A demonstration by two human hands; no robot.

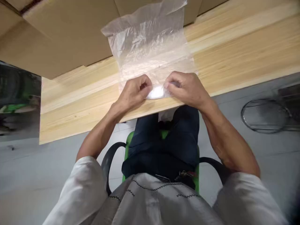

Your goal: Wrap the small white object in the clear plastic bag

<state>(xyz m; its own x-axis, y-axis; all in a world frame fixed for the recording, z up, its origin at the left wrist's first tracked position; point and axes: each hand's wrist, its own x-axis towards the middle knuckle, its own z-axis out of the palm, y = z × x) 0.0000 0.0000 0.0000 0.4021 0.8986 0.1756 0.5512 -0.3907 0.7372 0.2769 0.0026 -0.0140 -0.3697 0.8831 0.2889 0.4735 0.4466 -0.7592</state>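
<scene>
A clear plastic bag (152,53) lies spread on the wooden tabletop, its far end reaching up against cardboard boxes. At its near edge, close to the table's front, my left hand (137,89) pinches the plastic between thumb and fingers. My right hand (185,86) grips the same edge a short way to the right, thumb and fingertips pressed together. Between the two hands the gathered or folded plastic shines with a bright reflection. Whether anything lies inside that edge, I cannot make out.
Brown cardboard boxes (70,34) stand along the back of the wooden table (246,53). I sit on a green chair (197,184) with black armrests. A round wire-like ring (264,129) is on the floor at the right. Dark, blurred objects are at the far left.
</scene>
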